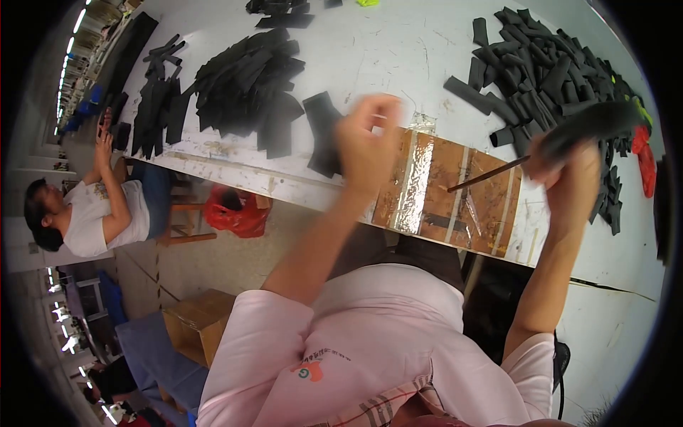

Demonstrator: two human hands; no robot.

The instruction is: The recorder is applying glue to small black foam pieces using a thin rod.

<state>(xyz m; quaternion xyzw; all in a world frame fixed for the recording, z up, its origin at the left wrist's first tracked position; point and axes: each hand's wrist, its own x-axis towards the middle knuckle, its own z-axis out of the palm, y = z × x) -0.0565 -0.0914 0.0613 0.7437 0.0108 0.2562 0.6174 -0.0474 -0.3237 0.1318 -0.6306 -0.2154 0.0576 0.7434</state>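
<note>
Black tube (601, 127) held in right hand (567, 162).

Saw bare left hand (368, 146) and bare right hand (571, 165) blurred; could not discern finger placement at smeared black fabric tube (594, 129).

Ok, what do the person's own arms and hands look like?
Both arms wear loose, short, pale pink sleeves ending near the elbows, leaving the forearms bare. The left hand and right hand look ungloved, though blur hides finer detail. I see no cables or markings on either arm.
</note>
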